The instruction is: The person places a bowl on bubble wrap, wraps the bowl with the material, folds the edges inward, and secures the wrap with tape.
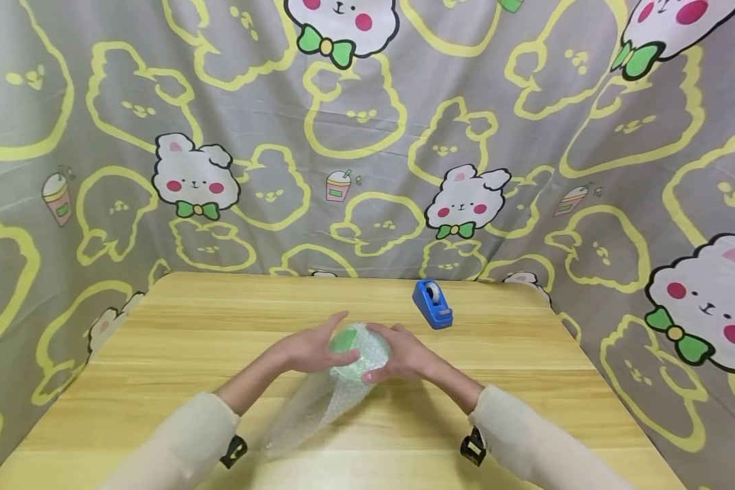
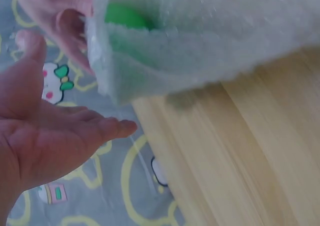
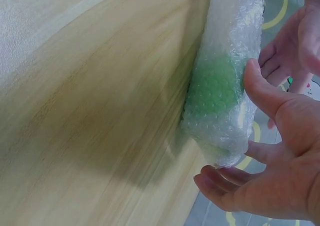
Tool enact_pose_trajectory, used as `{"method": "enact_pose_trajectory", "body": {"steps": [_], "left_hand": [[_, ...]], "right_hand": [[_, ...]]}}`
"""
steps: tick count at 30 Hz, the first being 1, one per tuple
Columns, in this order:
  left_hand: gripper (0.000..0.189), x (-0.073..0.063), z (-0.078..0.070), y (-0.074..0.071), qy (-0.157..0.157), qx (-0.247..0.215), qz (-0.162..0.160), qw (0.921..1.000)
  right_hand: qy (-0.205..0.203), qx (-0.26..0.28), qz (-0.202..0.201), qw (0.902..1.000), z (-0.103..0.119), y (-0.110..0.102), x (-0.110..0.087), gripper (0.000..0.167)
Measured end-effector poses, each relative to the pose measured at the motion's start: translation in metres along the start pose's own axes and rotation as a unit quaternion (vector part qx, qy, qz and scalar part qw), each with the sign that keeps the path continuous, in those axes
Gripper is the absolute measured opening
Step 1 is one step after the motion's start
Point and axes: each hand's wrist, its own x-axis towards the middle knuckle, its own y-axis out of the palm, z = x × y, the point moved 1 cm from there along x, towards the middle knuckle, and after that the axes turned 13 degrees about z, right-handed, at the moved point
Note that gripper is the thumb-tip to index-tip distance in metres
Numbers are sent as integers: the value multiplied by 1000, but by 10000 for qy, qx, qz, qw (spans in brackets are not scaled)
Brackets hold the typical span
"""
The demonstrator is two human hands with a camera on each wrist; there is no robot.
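A green object (image 2: 125,17), its kind hidden by the wrapping, lies rolled inside clear bubble wrap (image 1: 373,354). A long loose flap of the wrap trails toward the front left of the table. My right hand (image 1: 407,352) holds the roll at its right side; in the right wrist view the thumb (image 3: 262,88) lies on the wrap and the fingers bend around its end. My left hand (image 1: 309,350) is at the roll's left side. The left wrist view shows that hand's fingers and thumb spread, apart from the wrap, with the palm (image 2: 45,146) turned toward the roll.
A blue tape dispenser (image 1: 433,305) with a roll of tape stands at the back right of the wooden table (image 1: 220,306). A grey curtain (image 1: 367,150) printed with cartoon animals hangs behind the table and along both sides.
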Motion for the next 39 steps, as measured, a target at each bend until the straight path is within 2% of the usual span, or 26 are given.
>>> {"method": "enact_pose_trajectory", "body": {"steps": [5,9,12,15,18,21,28,31,35,39], "left_hand": [[71,-18,18,-13,-34,-304,-708,9970],[40,-30,31,-14,-91,-511,-911,9945],[28,-39,40,-7,-300,-659,-788,9943],[27,-46,48,3,-502,-868,-532,9935],[28,-51,55,13,-567,-1191,-189,9911],[29,-52,59,19,-549,-1427,129,9882],[19,-48,61,24,-138,-1775,673,9817],[16,-46,59,24,-110,-1833,721,9803],[12,-45,55,23,-334,-1838,567,9808],[24,-44,51,19,-385,-2099,389,9762]], "right_hand": [[92,44,50,9999,3,1,2,98],[141,43,37,9999,2,1,2,100],[158,16,11,9999,1,1,2,100],[144,9,-7,9999,0,0,1,99],[113,15,-3,9999,0,0,1,98],[84,11,-1,10000,2,-1,0,98],[111,-46,19,9999,2,0,1,97],[116,-42,7,9999,2,0,1,97],[100,-15,0,9999,2,0,1,97],[106,0,11,9999,2,1,1,96]]}}
